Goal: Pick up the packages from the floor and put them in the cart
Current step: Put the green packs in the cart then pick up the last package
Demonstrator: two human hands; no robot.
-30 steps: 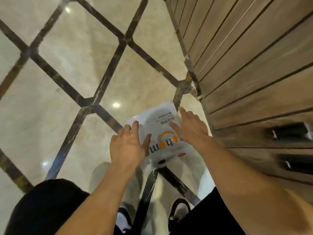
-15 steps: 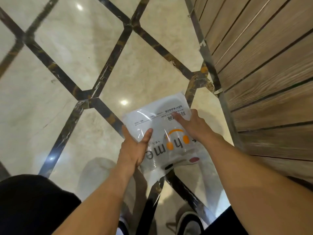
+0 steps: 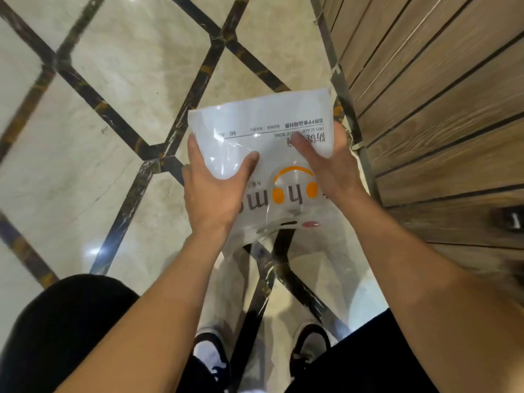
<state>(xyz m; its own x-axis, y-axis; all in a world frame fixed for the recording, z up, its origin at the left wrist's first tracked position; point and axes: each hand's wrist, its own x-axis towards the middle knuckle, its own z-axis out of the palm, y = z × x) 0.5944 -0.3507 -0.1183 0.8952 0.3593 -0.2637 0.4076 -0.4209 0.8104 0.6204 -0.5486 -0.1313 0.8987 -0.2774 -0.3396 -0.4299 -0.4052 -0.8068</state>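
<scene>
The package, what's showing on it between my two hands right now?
In the head view, between the left hand and the right hand lies only the package itself: its white plastic face with an orange headphone logo and grey letters.

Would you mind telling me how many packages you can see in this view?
1. The white plastic package is held between the left hand and the right hand, above the floor. Others may lie outside the view.
</scene>
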